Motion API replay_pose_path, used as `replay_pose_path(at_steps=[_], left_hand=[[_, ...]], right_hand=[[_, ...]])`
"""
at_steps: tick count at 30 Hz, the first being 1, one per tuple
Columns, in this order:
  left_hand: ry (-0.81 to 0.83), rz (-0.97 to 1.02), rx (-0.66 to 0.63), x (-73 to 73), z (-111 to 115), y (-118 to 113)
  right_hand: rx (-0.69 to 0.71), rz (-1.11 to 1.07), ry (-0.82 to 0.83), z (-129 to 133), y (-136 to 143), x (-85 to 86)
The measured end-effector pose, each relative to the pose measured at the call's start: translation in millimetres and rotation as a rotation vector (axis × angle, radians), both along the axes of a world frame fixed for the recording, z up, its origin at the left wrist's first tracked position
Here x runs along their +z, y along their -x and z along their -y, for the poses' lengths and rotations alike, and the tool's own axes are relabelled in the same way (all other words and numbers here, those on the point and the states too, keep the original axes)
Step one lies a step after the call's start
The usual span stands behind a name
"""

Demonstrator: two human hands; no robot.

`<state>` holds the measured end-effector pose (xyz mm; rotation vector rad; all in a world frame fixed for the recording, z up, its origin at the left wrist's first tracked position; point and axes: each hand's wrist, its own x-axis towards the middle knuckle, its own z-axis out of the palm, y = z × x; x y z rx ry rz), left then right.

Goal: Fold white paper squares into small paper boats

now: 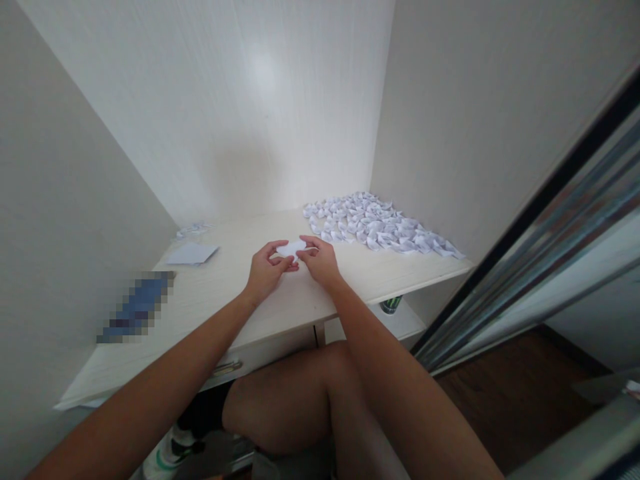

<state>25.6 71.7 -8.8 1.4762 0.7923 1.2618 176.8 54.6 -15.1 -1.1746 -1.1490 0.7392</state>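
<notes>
A small piece of white paper (291, 249) is held between my two hands just over the white desk. My left hand (267, 267) pinches its left side between thumb and fingers. On the right side, my right hand (320, 259) grips the paper the same way. Part of the paper is hidden behind my fingers, so I cannot tell its full shape. To the right of my hands spreads a large pile of folded white paper pieces (380, 223). A stack of flat white paper (193, 253) lies on the desk to the left.
A few small white paper pieces (194, 230) sit in the far left corner. A blurred-out blue item (140, 307) lies by the left wall. Below the white desk (235, 230), a dark can (391, 305) stands on a shelf. Walls enclose the desk at the back and both sides.
</notes>
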Motion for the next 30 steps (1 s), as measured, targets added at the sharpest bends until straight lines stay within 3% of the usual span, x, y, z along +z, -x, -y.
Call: replay_pose_path(at_steps=[14, 24, 30], left_hand=[[-0.006, 0.004, -0.014, 2.7, 4, -1], [-0.047, -0.109, -0.077, 7.0, 9, -1], [0.161, 0.054, -0.123, 5.2, 1, 5]], right_hand=[[0.037, -0.058, -0.014, 4, 0, 1.8], [0.165, -0.084, 0.000, 9, -6, 3.2], [0.211, -0.086, 0.027, 11, -8, 6.5]])
